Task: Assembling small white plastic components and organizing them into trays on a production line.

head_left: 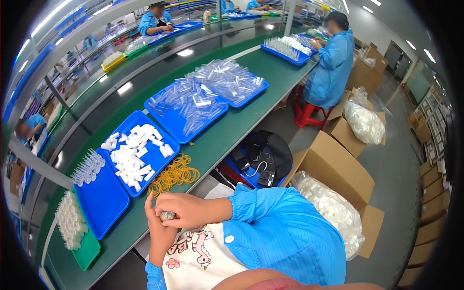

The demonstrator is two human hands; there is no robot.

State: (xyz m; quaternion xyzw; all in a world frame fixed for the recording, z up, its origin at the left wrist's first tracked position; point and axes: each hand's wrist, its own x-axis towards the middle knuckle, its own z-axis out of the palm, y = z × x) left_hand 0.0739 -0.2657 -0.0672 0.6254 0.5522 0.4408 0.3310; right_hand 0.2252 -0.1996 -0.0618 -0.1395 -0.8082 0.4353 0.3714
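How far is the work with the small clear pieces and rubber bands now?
Done: bundled clear pieces stand on the green tray and at the edge of the near blue tray. In hand: the left hand and right hand hold one small bundle together. Left: the rubber bands, white pieces and trays of clear bags.

A long green tabletop serves as the landmark. On it, nearest the viewer, lies a heap of yellow rubber bands, touching a blue tray of white blocks. Farther along the tabletop sit two blue trays of clear plastic sleeves. Right of the tabletop, on the floor, open cardboard boxes hold bags of white parts, and a co-worker in a blue coat sits on a red stool.
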